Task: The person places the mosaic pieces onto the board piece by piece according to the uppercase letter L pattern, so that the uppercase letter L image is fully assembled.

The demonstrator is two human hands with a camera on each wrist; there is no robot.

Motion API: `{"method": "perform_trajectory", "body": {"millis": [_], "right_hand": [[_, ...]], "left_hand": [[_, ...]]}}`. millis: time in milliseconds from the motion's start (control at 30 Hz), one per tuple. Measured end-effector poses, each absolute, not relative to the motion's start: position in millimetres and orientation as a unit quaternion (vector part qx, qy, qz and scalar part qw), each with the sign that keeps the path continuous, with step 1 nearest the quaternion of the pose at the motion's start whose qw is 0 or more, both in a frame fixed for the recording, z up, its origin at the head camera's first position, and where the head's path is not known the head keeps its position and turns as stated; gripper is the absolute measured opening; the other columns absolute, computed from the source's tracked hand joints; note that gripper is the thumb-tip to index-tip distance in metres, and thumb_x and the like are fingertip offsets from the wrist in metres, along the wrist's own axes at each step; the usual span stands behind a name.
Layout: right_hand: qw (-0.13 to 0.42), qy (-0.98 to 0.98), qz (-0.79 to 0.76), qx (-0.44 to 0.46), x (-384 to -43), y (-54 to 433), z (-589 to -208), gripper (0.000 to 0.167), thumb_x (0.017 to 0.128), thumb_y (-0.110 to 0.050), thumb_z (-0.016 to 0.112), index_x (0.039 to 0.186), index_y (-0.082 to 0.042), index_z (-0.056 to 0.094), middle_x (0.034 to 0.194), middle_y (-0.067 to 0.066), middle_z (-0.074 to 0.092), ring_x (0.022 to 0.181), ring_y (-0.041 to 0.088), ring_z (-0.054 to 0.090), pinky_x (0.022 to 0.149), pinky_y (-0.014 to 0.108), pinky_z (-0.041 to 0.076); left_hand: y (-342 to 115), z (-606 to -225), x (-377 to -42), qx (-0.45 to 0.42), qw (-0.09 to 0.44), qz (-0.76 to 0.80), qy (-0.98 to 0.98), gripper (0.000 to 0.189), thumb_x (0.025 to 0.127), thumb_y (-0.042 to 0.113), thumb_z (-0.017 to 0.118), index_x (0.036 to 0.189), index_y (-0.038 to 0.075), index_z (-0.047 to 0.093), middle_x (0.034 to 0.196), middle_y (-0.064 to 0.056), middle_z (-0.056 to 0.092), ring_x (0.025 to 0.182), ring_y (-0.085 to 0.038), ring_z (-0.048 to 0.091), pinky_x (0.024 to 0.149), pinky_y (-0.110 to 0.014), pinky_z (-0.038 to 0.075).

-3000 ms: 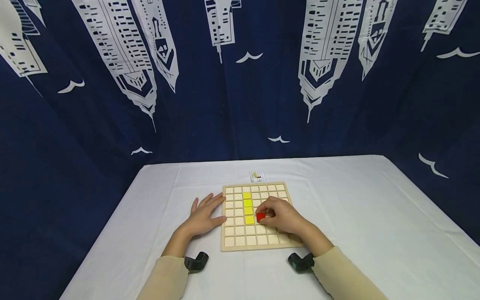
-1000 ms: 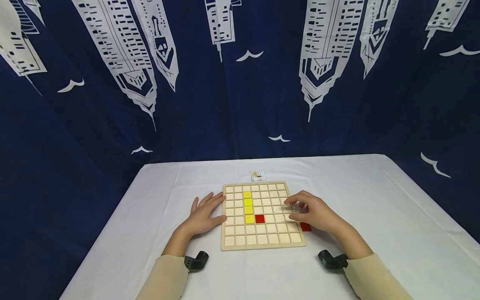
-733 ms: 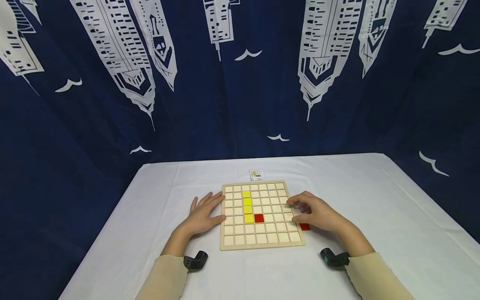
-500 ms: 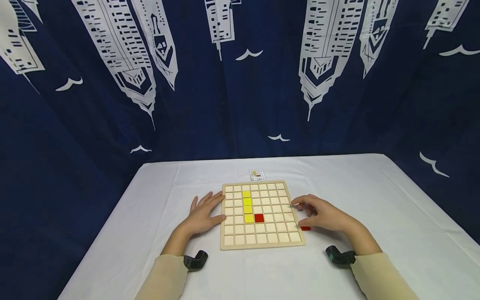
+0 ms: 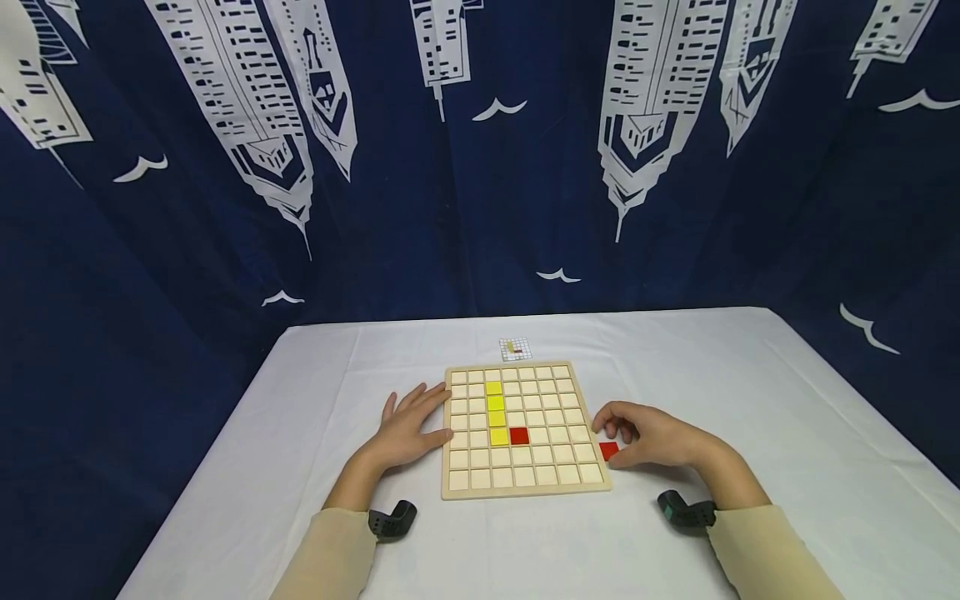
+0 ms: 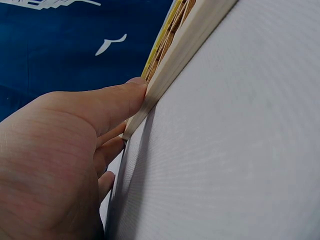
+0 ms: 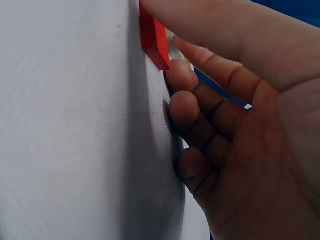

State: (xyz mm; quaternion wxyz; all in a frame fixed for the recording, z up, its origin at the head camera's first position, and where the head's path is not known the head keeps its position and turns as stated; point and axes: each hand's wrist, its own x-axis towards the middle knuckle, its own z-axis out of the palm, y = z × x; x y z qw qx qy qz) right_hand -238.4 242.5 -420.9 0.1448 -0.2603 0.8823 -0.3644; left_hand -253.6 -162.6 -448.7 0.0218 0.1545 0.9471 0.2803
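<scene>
My left hand (image 5: pixel 405 432) rests spread at the left edge of a wooden grid board (image 5: pixel 480 482), its thumb and fingertips touching the frame, as the left wrist view also shows. Several yellow square tiles (image 5: pixel 497 403) form a column on the board, and a red tile (image 5: pixel 519 436) sits beside the lowest one. Just off the board's right edge, a second red tile (image 5: pixel 608 451) lies on the table. My right hand (image 5: pixel 652 435) is over it, thumb tip at its near edge, index fingertip apart from it beyond the far side. In the right wrist view the thumb overlaps this tile (image 7: pixel 155 42).
Behind the board lies a small card (image 5: pixel 515 349) printed with a grid and coloured squares. A white cloth covers the table (image 5: pixel 750 400). A dark blue curtain (image 5: pixel 480 208) with white building prints hangs behind it.
My right hand placed a red tile beside the lowest yellow one and let go. It has moved right and lower to the second red tile. My left hand has stayed in place.
</scene>
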Motion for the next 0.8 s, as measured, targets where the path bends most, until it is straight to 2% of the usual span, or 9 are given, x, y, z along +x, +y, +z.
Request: {"method": "perform_trajectory", "body": {"millis": [267, 800], "right_hand": [[0.138, 0.885, -0.357, -0.267, -239.1, 241.8, -422.4, 0.039, 0.076, -0.013, 0.084, 0.107, -0.009, 0.060, 0.097, 0.004, 0.057, 0.082, 0.011, 0.048, 0.067, 0.019, 0.043], [0.111, 0.895, -0.344, -0.263, -240.7, 243.1, -427.6, 0.026, 0.080, -0.014, 0.082, 0.099, -0.013, 0.065, 0.085, 0.002, 0.055, 0.074, 0.005, 0.049, 0.063, 0.019, 0.044]], "left_hand": [[-162.6, -450.2, -254.8, 0.155, 0.023, 0.282, 0.946, 0.066, 0.092, 0.035, 0.068, 0.152, 0.020, 0.044, 0.164, 0.002, 0.033, 0.157, -0.030, 0.016, 0.123, -0.062, -0.009], [-162.9, -450.8, -254.9, 0.152, 0.021, 0.280, 0.948, 0.067, 0.092, 0.035, 0.068, 0.152, 0.020, 0.044, 0.164, 0.002, 0.033, 0.156, -0.030, 0.017, 0.123, -0.063, -0.008]]}}
